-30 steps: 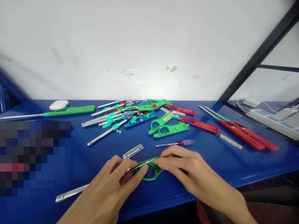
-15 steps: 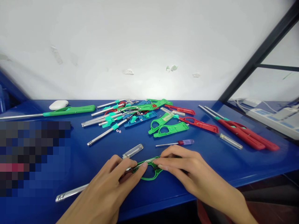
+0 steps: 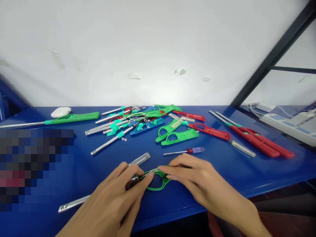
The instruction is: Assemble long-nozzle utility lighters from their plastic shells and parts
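Observation:
Both hands are on an opened green lighter handle half near the table's front edge. A metal lighter tube sticks out to the left from under my left hand. That hand is closed on the handle's tube end, thumb and forefinger pinching beside a thin white wire. My right hand has its fingertips pressed together on the wire and the handle's upper rim; its fingers hide the far end. Just behind the left hand lies a clear fuel tank. A small screwdriver rests beyond the right hand.
Several loose tubes, wires and coloured shells form a pile at the back. Two red lighters lie right, near another clear tank. At the left are a green lighter and a white case. A power strip stands far right.
My right fingertips have shifted slightly left along the wire. The left fingers have moved a little, and the left hand now covers more of the clear tank. The view has shifted slightly.

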The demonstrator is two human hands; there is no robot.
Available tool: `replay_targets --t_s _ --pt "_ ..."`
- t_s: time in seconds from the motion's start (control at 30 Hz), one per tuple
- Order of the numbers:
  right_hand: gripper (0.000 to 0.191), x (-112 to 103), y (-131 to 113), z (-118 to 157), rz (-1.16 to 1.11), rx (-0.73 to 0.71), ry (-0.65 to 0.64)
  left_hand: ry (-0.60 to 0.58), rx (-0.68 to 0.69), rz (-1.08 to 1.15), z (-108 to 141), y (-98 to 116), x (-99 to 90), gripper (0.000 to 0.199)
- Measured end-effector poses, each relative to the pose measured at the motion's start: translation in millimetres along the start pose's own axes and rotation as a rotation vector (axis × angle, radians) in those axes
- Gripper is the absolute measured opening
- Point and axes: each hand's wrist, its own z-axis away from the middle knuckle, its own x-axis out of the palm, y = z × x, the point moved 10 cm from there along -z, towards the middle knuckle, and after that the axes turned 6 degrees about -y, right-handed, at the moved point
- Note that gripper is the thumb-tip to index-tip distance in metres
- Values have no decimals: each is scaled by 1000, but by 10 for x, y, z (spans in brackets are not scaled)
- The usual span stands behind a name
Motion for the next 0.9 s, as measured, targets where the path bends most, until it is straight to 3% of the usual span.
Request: replay_targets --t_s 0.13,0.27,0.43,0.6,0.9 --pt "39 -9 -8 -12 4 -1 10 2 21 -4 -105 37 -25 36" --pt "38 -27 -31 -11 17 -28 31 -91 55 -6 -143 38 77 43" --pt "39 -41 -29 1 12 -31 34 -143 -16 15 -128 -44 182 57" --pt "42 -21 -14 -3 5 -11 18 -174 -105 113 -250 -109 205 49" --pt "37 -11 -19 -4 36 7 11 -104 -281 207 -351 -232 185 33"
